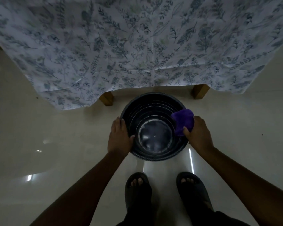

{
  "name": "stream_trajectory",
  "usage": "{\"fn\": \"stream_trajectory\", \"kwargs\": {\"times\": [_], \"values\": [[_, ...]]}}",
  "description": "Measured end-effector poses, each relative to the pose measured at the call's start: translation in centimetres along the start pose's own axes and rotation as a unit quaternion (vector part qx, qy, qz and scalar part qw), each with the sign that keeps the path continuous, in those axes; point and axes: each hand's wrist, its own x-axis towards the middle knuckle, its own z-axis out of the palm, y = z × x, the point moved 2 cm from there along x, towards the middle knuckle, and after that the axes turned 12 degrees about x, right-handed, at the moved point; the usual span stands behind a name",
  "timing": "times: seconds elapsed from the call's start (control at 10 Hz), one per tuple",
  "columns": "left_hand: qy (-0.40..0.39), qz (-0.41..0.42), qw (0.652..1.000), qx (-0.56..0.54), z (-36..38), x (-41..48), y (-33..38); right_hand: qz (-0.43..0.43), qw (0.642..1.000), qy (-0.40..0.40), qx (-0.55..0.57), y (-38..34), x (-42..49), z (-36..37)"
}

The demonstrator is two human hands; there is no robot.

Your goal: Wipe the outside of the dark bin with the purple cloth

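Glossy pale floor (pixel 55 144) carries the dark bin (pixel 155 156) at centre; two wooden table legs (pixel 108 98) at 12 o'clock; sandalled feet (pixel 138 191) at 6 o'clock.

Our single head camera, wide-angle, looking steeply down, close over the dark bin (pixel 153 128) at frame centre, our feet (pixel 138 190) at the lower edge, draped counter (pixel 137 46) across the top

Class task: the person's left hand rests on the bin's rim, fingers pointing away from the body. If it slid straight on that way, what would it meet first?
Probably the wooden table leg, after following the dark bin rim; depth is unclear.
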Motion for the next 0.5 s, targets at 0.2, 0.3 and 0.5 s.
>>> {"fn": "stream_trajectory", "kwargs": {"times": [0.2, 0.3, 0.5], "values": [[0.049, -0.003, 0.994, -0.100, 2.9, 0.7, -0.5, 0.008, 0.999, 0.024, 0.025, 1.3, 1.1, 0.9], [0.116, -0.002, 0.985, -0.128, 3.6, 0.9, -0.8, -0.006, 0.999, 0.025, 0.025, 2.4, 1.8, 0.8], [0.037, -0.041, 0.989, -0.136, -0.8, 1.6, -0.5, -0.089, 0.988, 0.041, -0.117, -1.6, 2.6, -1.7]]}}
